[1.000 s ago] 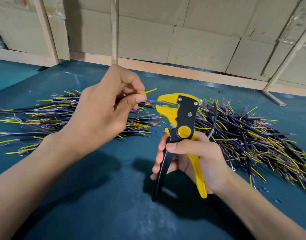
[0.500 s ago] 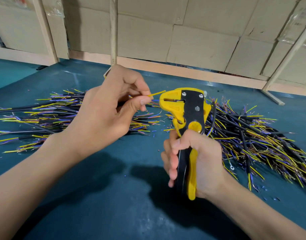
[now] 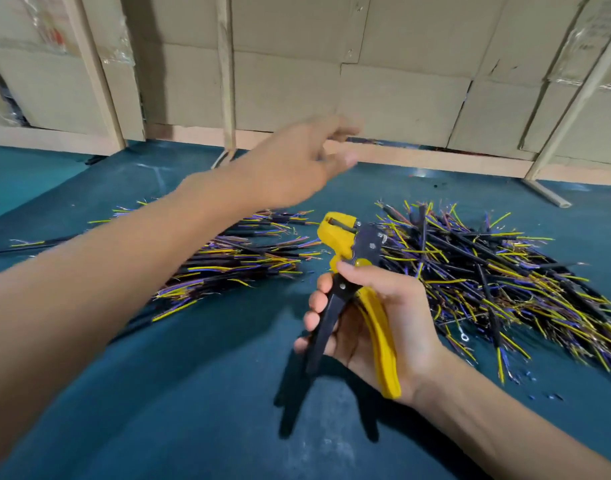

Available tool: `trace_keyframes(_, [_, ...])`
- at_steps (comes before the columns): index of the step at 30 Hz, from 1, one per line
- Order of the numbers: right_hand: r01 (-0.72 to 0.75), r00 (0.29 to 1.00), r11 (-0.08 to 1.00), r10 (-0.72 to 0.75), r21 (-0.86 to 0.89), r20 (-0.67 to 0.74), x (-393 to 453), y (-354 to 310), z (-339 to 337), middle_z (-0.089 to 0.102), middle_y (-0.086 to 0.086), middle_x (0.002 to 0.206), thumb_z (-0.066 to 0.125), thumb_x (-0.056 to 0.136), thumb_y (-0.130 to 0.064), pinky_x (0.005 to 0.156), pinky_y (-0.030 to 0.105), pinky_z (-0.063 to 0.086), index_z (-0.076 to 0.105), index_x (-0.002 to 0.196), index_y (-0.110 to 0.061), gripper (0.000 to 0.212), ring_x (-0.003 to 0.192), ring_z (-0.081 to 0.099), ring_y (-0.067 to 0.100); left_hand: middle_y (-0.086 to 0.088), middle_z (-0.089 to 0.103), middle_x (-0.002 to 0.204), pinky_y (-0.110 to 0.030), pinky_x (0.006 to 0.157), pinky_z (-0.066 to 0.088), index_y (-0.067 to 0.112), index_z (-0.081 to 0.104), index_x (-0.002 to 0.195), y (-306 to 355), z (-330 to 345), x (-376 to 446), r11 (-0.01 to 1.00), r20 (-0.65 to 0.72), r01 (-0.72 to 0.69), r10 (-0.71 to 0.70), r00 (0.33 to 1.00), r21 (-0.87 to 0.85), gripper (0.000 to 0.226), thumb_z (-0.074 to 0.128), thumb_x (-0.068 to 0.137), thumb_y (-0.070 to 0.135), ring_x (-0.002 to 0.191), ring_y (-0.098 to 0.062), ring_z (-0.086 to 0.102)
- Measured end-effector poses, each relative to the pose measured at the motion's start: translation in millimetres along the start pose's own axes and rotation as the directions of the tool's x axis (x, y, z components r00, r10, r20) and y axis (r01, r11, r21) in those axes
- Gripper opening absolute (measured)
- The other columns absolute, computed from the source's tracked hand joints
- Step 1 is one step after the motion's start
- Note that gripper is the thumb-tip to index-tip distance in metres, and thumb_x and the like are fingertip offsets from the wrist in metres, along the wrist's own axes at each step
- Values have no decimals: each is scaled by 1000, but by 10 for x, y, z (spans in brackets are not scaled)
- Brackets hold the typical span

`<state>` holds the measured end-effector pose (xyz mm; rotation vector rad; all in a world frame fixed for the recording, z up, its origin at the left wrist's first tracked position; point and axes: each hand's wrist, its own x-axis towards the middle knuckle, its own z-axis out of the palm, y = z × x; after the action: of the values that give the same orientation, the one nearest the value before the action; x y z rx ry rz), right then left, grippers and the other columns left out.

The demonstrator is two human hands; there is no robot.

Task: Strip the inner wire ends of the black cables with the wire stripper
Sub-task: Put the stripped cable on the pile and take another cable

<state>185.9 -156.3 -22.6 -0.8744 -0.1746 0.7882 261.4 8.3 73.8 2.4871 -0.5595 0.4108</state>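
My right hand [image 3: 397, 317] grips the yellow-and-black wire stripper [image 3: 347, 239] by its handles, which are spread apart, head pointing up and away over the teal table [image 3: 193, 393]. My left hand [image 3: 293, 168] is blurred, stretched forward above the table's far side, fingers loosely extended; I see no cable in it. One pile of black cables [image 3: 234, 261] with yellow and purple inner wires lies left of the stripper, partly hidden under my left forearm. A larger, messier pile of black cables [image 3: 487, 271] lies to the right.
Cardboard panels [image 3: 401, 81] and wooden slats [image 3: 224, 81] wall off the table's far edge. A white bar [image 3: 546, 195] lies at the back right. Small bits of stripped insulation [image 3: 525, 379] dot the table near the right pile.
My left hand held a cable to the stripper's jaws; it has now swung forward and up with no cable visible. The stripper's handles went from squeezed to spread, and the tool dropped lower.
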Motion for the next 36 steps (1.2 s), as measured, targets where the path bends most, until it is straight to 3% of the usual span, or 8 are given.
trace_keyframes(5, [84, 996, 994, -83, 64, -13, 18, -23, 0, 62, 10, 75, 63, 86, -30, 68, 45, 59, 67, 79, -9, 22, 66, 67, 28, -4, 67, 123, -37, 96, 48, 20, 69, 117, -551, 55, -433, 795, 385, 138, -428, 817, 590, 27, 58, 100, 39, 115, -28, 59])
trace_keyframes(11, [119, 993, 988, -117, 97, -31, 12, -43, -30, 61, 11, 75, 64, 86, -30, 68, 45, 59, 68, 77, -9, 24, 66, 66, 29, -1, 61, 110, -44, 93, 42, 20, 64, 109, -660, 136, -653, 784, 111, 49, -149, 983, 619, 17, 50, 103, 27, 110, -28, 57])
trace_keyframes(15, [177, 984, 978, -176, 110, -25, -14, -85, -42, 61, 11, 75, 65, 86, -27, 69, 47, 59, 68, 77, -8, 21, 66, 66, 30, -12, 64, 96, -49, 78, 47, 4, 64, 105, -552, 193, -908, 875, -242, -69, 207, 948, 480, 17, 51, 105, 16, 84, -38, 61])
trace_keyframes(18, [279, 959, 960, -277, 24, -60, -29, -125, -30, 60, 12, 75, 65, 84, -21, 68, 46, 59, 67, 77, -8, 14, 66, 65, 29, -6, 64, 91, -30, 78, 50, 1, 66, 108, -401, 190, -1036, 924, -355, -205, 319, 879, 324, 21, 52, 103, 16, 80, -21, 61])
trace_keyframes(21, [408, 903, 909, -416, -86, -112, -24, -186, -40, 67, 17, 87, 68, 83, -17, 66, 46, 59, 66, 90, -4, 15, 72, 66, 29, 10, 66, 82, -7, 67, 39, 12, 68, 110, -239, 260, -1080, 973, -296, -217, 184, 937, -82, 19, 54, 101, 19, 69, 3, 56])
trace_keyframes(25, [532, 821, 809, -565, -249, -83, -33, -279, -64, 67, 19, 92, 71, 80, -9, 66, 46, 58, 71, 87, -6, 8, 79, 64, 28, 6, 66, 75, -18, 52, 36, 25, 70, 104, -126, 395, -1056, 818, -131, -86, 13, 991, -568, 18, 56, 98, 34, 51, -3, 43])
trace_keyframes(31, [557, 804, 774, -593, -302, -37, -35, -300, -91, 65, 19, 76, 70, 79, 1, 65, 37, 58, 71, 83, -10, 11, 72, 67, 32, -2, 69, 72, -15, 44, 34, 18, 74, 96, -6, 446, -1078, 709, -80, -53, -5, 997, -703, 11, 73, 87, 24, 46, -6, 48])
trace_keyframes(36, [537, 815, 783, -578, -314, -48, 1, -220, -85, 60, 19, 76, 67, 77, 6, 68, 49, 58, 66, 85, -6, 14, 72, 62, 33, -10, 73, 80, -25, 41, 34, 14, 73, 90, 14, 480, -1035, 600, -189, -62, -151, 970, -798, 9, 68, 88, 20, 54, -22, 56])
